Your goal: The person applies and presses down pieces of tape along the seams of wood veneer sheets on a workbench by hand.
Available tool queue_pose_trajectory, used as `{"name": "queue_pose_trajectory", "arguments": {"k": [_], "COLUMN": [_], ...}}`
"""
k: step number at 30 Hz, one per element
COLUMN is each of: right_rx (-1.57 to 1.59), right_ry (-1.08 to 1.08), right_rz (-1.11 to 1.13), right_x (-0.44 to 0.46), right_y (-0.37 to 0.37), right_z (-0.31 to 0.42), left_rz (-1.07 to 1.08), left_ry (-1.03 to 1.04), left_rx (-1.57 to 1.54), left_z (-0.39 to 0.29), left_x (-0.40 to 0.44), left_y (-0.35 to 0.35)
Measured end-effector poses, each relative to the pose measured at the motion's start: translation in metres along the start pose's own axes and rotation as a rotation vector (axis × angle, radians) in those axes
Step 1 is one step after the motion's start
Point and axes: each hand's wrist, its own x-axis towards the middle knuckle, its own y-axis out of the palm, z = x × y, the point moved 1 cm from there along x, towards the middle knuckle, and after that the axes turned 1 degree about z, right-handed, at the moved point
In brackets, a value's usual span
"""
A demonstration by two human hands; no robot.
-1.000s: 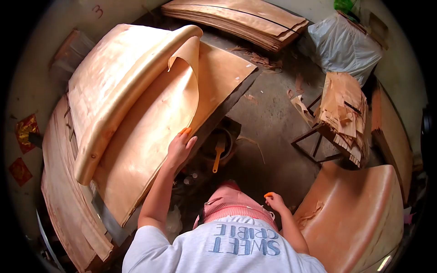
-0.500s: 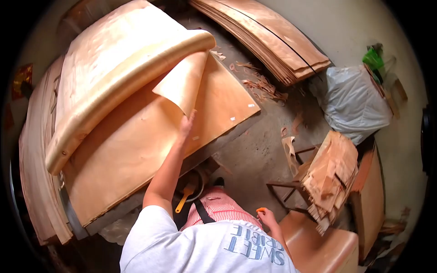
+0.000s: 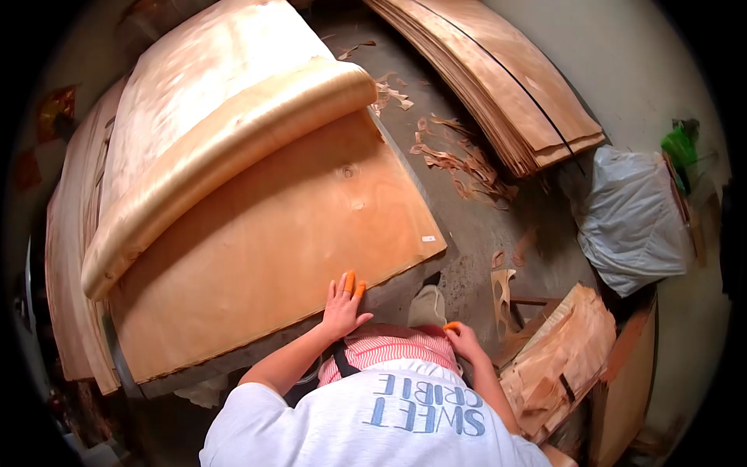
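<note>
My left hand is open at the near edge of a flat veneer sheet, with orange covers on two fingers. Its fingertips touch or hover just over the sheet's edge; I cannot tell which. Across the far part of the stack lies a large rolled-back veneer sheet. A small white tag shows near the right corner. My right hand is at my waist by the red-striped apron, fingers curled together, with orange on one fingertip. What it may hold is hidden.
A strapped veneer stack stands at the back right, with wood scraps on the floor beside it. Farther right is a white plastic bag. Loose veneer pieces are piled close on my right.
The folded veneer flap my left hand held now lies flat, and two white tags are out of sight. That hand has let go and drawn back toward me. I stand closer to the stack.
</note>
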Motion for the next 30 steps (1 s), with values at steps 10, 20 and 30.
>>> {"name": "queue_pose_trajectory", "arguments": {"k": [10, 20, 30], "right_rx": [0.162, 0.274, 0.432], "right_ry": [-0.498, -1.241, -1.039], "right_rz": [0.086, 0.189, 0.902], "right_x": [0.262, 0.334, 0.305], "right_y": [-0.142, -0.176, -0.125], "right_z": [0.180, 0.639, 0.726], "left_rz": [-0.005, -0.414, -0.950], "left_ry": [-0.384, -0.474, 0.098], "left_rx": [-0.171, -0.383, 0.645], "left_z": [-0.035, -0.085, -0.129], "left_x": [0.037, 0.133, 0.248], "left_y": [-0.035, -0.093, -0.556]}}
